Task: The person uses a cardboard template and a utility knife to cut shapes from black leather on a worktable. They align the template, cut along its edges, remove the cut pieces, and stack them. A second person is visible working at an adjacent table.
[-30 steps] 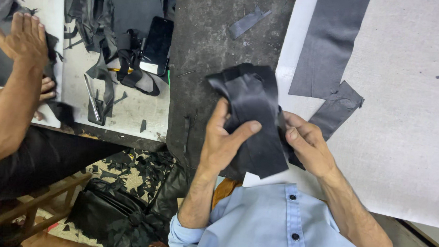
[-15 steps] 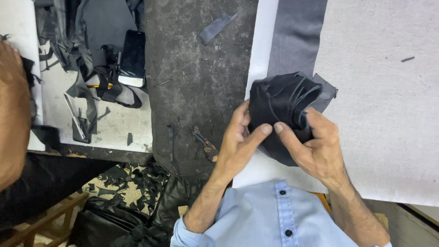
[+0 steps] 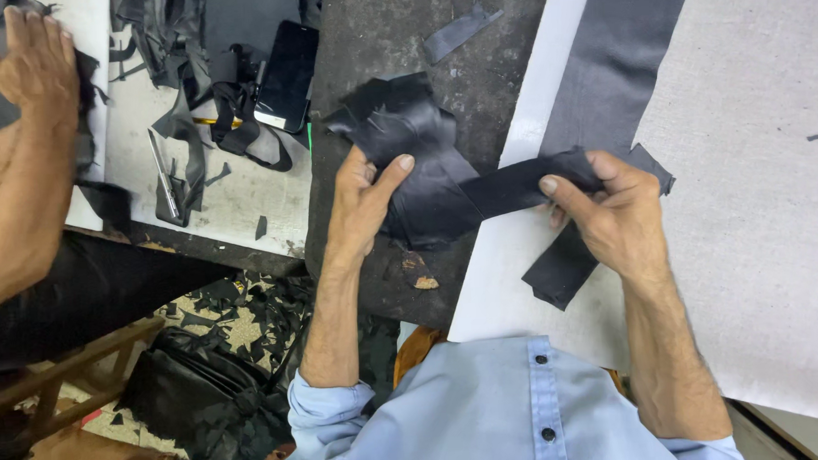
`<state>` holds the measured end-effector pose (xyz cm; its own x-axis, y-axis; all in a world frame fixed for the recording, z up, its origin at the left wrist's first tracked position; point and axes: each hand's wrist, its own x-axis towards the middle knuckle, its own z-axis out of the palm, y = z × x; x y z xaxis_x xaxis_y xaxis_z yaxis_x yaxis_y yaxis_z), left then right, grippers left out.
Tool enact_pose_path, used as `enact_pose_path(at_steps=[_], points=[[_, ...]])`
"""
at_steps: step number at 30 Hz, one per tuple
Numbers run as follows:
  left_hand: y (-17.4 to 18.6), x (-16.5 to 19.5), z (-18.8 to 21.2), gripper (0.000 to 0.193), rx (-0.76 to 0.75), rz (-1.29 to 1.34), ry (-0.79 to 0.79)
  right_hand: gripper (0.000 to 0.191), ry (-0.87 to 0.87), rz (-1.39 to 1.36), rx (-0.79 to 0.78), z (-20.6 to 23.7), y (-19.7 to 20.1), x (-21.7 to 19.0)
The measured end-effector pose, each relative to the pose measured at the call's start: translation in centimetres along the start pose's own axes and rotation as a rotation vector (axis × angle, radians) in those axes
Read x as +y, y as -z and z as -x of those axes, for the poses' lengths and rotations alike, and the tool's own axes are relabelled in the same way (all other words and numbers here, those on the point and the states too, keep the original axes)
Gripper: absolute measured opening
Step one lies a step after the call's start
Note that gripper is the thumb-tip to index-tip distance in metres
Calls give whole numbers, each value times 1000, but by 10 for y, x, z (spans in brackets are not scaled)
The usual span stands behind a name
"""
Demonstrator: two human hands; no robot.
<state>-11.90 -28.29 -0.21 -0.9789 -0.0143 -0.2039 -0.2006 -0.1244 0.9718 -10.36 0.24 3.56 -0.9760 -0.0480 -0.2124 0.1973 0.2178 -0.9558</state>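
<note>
The left hand (image 3: 362, 200) pinches a crumpled black leather piece (image 3: 415, 156) over the dark stone slab (image 3: 418, 18); the right hand (image 3: 615, 216) grips its long black strip end (image 3: 517, 184) tightly.

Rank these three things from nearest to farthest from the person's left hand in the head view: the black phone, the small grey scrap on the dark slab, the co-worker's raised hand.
From the left hand:
1. Black phone, up and to the left, on the white bench.
2. Small grey scrap, up and to the right, on the dark slab.
3. Co-worker's raised hand, far left.
</note>
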Motion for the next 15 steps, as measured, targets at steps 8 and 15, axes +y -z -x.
enact_pose_path(at_steps=[8, 15], points=[[10, 18, 0, 46, -91, 39, -47, 11, 193, 18, -59, 67, 81, -6], [-11, 43, 37, 47, -222, 218, 20, 36, 84, -40, -446, 92, 113, -3]])
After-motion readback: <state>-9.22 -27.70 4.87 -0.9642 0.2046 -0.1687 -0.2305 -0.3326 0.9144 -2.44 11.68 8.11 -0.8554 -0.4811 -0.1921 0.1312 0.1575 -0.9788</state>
